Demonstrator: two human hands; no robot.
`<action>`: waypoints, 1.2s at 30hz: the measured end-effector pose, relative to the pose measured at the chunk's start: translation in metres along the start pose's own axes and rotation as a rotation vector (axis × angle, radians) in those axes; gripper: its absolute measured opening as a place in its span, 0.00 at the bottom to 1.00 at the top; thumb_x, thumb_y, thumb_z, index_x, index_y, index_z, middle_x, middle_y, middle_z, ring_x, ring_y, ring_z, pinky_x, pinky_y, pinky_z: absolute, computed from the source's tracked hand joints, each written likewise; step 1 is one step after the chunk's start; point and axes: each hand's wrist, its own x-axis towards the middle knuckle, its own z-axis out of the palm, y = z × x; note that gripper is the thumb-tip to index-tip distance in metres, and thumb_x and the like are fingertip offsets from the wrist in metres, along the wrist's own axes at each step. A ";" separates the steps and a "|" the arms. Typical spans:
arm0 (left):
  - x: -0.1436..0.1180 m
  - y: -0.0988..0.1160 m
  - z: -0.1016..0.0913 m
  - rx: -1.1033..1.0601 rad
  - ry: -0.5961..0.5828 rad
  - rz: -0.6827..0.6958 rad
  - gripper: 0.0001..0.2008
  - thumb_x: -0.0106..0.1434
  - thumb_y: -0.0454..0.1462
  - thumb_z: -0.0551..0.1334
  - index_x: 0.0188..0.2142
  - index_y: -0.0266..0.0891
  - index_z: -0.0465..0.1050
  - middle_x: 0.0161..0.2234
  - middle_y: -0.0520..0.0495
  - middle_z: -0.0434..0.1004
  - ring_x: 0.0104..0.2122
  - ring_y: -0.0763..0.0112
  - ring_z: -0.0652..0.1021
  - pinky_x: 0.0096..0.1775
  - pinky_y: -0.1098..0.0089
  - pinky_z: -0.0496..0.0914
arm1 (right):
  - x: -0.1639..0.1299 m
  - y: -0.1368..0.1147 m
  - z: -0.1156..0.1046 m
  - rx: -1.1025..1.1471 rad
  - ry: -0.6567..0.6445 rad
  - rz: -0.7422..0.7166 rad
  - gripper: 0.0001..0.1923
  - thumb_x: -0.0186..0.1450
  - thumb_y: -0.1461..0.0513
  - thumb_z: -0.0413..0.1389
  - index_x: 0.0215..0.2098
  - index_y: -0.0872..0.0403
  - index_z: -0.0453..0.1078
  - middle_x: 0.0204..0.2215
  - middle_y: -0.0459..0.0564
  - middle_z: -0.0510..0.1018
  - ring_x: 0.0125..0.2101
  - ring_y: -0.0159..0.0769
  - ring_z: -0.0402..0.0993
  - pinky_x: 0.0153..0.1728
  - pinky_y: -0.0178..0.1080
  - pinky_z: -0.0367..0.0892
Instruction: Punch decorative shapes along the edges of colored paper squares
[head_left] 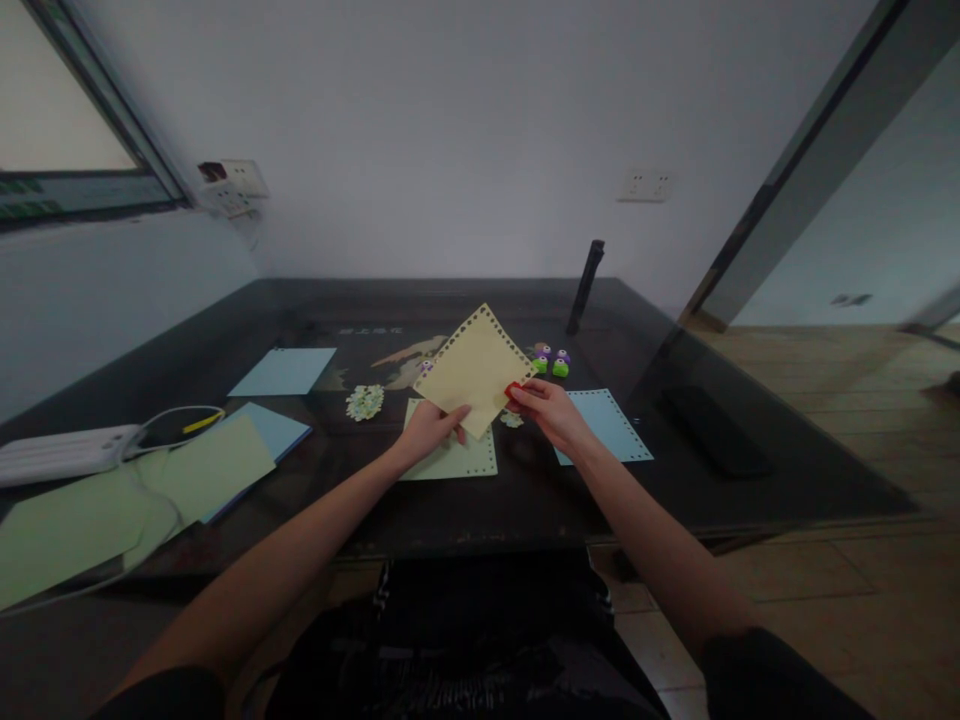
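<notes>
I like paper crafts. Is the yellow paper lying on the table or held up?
Held up: the square yellow paper sheet is tilted above the table, pinched by both hands.

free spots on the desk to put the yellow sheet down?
Bare dark glass desktop along the near edge, in front of the green punched sheet. More at far right, around the flat black slab, beyond the blue punched sheet. Crowded: centre, under the left hand, right hand and yellow punched sheet; left side has stacked green and blue papers.
</notes>
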 end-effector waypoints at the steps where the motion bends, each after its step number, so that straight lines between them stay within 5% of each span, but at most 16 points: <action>1: 0.000 0.000 0.000 -0.006 0.008 -0.003 0.11 0.60 0.39 0.58 0.27 0.32 0.71 0.13 0.49 0.70 0.13 0.79 0.65 0.18 0.77 0.59 | -0.001 -0.001 0.000 0.001 -0.002 0.008 0.15 0.44 0.58 0.69 0.27 0.56 0.73 0.28 0.48 0.77 0.27 0.30 0.73 0.35 0.37 0.71; 22: -0.005 0.009 0.001 -0.021 0.034 0.028 0.09 0.61 0.38 0.58 0.30 0.33 0.72 0.14 0.51 0.70 0.16 0.74 0.70 0.23 0.73 0.65 | -0.003 0.001 0.004 -0.009 -0.037 -0.035 0.14 0.44 0.61 0.68 0.28 0.55 0.73 0.30 0.46 0.77 0.31 0.31 0.73 0.39 0.38 0.68; 29: -0.004 0.004 0.001 0.014 0.029 0.051 0.11 0.60 0.40 0.58 0.29 0.33 0.72 0.14 0.49 0.70 0.17 0.73 0.70 0.24 0.71 0.66 | -0.002 0.003 0.003 0.027 -0.027 -0.040 0.22 0.41 0.63 0.69 0.35 0.52 0.73 0.37 0.47 0.76 0.34 0.33 0.73 0.38 0.39 0.70; 36: -0.003 0.000 0.002 -0.020 0.091 0.095 0.10 0.58 0.40 0.60 0.30 0.34 0.73 0.18 0.47 0.73 0.27 0.65 0.76 0.33 0.67 0.70 | 0.003 0.009 0.000 0.106 -0.082 -0.026 0.26 0.41 0.66 0.69 0.39 0.50 0.72 0.40 0.46 0.77 0.37 0.34 0.74 0.42 0.39 0.69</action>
